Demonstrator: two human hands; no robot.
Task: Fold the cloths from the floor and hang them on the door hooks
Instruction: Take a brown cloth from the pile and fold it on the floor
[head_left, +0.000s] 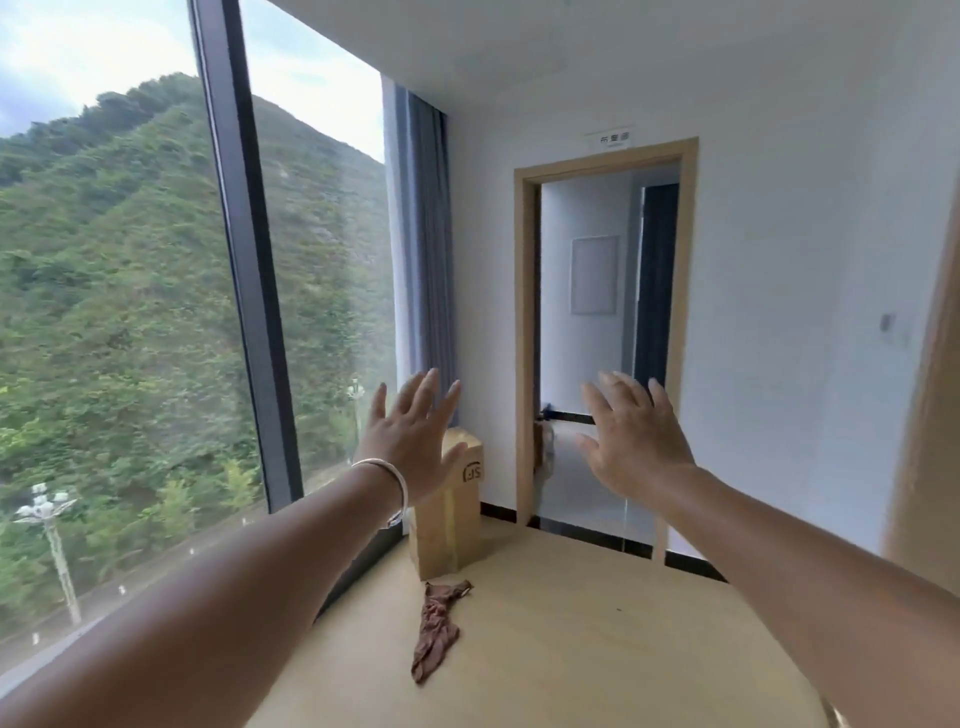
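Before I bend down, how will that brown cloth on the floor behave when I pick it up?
The brown cloth lies crumpled in a thin, twisted strip, so it is probably floppy and will dangle. It looks thin, so likely light. A one-point pinch would probably leave it bunched; both hands, left hand and right hand, are open and free to spread it.

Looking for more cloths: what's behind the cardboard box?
Behind the box only white wall and window corner show. A crumpled cloth lies before it. The floor directly behind is hidden.

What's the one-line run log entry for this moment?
stage: start | left hand: open, raised, empty | right hand: open, raised, empty | cloth: crumpled on floor, by cardboard box | folded: no
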